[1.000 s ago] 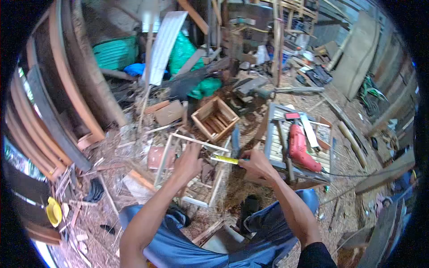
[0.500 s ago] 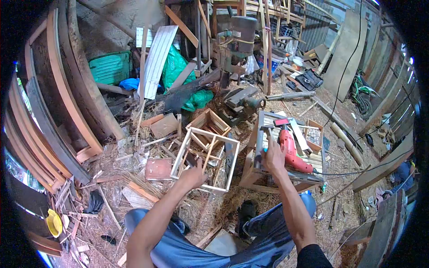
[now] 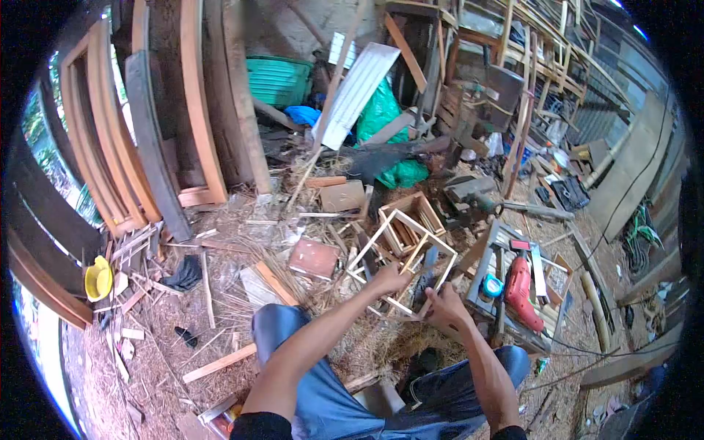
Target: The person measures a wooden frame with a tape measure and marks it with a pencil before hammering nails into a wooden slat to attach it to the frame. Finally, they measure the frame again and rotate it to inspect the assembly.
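A light wooden frame (image 3: 425,233) with thin crossbars stands tilted in front of my knees. My left hand (image 3: 389,281) is closed on its near side, by the middle bar. At the frame's lower right corner, my right hand (image 3: 447,306) grips the wood between thumb and fingers. Behind the frame sits a small wooden box (image 3: 424,209). To the right, a low slatted bench (image 3: 484,257) carries a red power drill (image 3: 519,293), a blue-and-white roll (image 3: 492,286) and a flat pale wood strip (image 3: 539,273).
Wood scraps and shavings cover the ground. A reddish square block (image 3: 314,258) lies left of the frame. Tall door frames (image 3: 202,110) lean at the left, near a yellow helmet-like shell (image 3: 98,279). The drill's cord (image 3: 587,352) trails off right.
My right hand has left the bench beside the drill and come to the wooden frame's corner. My left hand stays at the frame. The view has swung left, showing more door frames.
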Motion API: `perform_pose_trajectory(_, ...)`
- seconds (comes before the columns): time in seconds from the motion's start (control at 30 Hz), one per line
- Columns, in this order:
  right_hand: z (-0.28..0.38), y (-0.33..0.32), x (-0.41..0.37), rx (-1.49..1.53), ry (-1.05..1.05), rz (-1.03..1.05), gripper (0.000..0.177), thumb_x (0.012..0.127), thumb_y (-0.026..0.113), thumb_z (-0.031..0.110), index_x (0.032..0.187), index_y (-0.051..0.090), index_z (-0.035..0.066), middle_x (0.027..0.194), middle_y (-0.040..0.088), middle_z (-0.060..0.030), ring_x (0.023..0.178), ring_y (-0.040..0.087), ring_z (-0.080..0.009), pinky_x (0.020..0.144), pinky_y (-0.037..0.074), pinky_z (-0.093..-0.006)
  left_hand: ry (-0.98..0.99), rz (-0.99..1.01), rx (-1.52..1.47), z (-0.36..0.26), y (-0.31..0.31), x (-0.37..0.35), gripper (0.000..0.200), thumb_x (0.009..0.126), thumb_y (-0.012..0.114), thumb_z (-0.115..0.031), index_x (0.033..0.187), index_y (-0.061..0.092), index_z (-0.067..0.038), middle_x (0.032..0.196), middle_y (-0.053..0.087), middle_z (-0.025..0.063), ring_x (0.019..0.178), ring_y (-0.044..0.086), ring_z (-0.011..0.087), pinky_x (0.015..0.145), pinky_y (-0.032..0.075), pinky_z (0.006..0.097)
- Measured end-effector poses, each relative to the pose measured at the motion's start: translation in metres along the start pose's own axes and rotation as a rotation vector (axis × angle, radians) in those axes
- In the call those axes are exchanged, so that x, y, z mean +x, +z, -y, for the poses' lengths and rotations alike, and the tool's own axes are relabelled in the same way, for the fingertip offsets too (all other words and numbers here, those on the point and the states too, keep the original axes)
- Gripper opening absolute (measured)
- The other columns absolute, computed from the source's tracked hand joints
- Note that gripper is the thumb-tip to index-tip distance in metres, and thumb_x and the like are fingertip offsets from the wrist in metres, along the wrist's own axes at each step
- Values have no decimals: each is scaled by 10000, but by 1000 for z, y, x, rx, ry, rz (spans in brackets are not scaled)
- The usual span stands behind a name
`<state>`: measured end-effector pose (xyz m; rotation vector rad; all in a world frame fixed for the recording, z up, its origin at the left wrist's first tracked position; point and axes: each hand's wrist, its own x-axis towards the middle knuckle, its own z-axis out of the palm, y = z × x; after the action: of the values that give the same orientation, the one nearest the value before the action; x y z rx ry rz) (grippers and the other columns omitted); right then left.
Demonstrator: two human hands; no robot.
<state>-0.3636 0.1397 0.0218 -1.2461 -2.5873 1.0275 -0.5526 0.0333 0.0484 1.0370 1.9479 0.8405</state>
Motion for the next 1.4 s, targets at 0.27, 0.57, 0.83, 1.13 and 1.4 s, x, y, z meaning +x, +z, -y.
perform_pose_trajectory(0.27, 44, -40, -10, 425, -181, 277, 420, 990, 400, 376, 1191, 505, 22, 985, 641, -92, 769, 624, -146, 627, 497, -297, 86, -361, -74, 10, -112, -17, 264, 803, 585, -202, 945, 675, 1, 690, 653, 97, 556, 619, 160, 509, 482, 308)
perform_pose_trajectory(0.57, 67, -21, 5, 514, -428, 140, 459, 984, 412, 364, 1252, 465, -5, 960, 635, -117, 788, 606, -192, 699, 488, -329, 15, -292, -893, -38, -205, -109, 326, 842, 595, -218, 1069, 609, 16, 919, 676, 106, 752, 670, 208, 699, 553, 361)
perform_pose_trajectory(0.83, 35, -34, 10, 291, -341, 45, 458, 863, 614, 234, 1241, 486, 10, 1079, 641, -163, 925, 634, -265, 751, 502, -382, -18, -285, -818, -18, -156, -87, 207, 899, 582, -149, 1047, 571, -5, 961, 615, 133, 902, 607, 225, 816, 531, 341)
perform_pose_trajectory(1.13, -26, -56, -28, 32, -371, -85, 309, 897, 558, 201, 1153, 543, 29, 870, 637, -188, 800, 615, -328, 683, 471, -419, -446, -394, -672, 111, -97, 10, 203, 906, 480, -195, 1014, 540, -33, 839, 563, 99, 724, 596, 228, 670, 537, 408)
perform_pose_trajectory(1.4, -16, -148, -79, 101, -274, -7, 312, 938, 528, 242, 1186, 551, 55, 980, 651, -135, 906, 622, -240, 796, 483, -364, -8, 435, 323, 8, -93, -40, 481, 864, 541, -332, 1214, 532, -1, 1009, 649, 141, 881, 658, 253, 760, 507, 431)
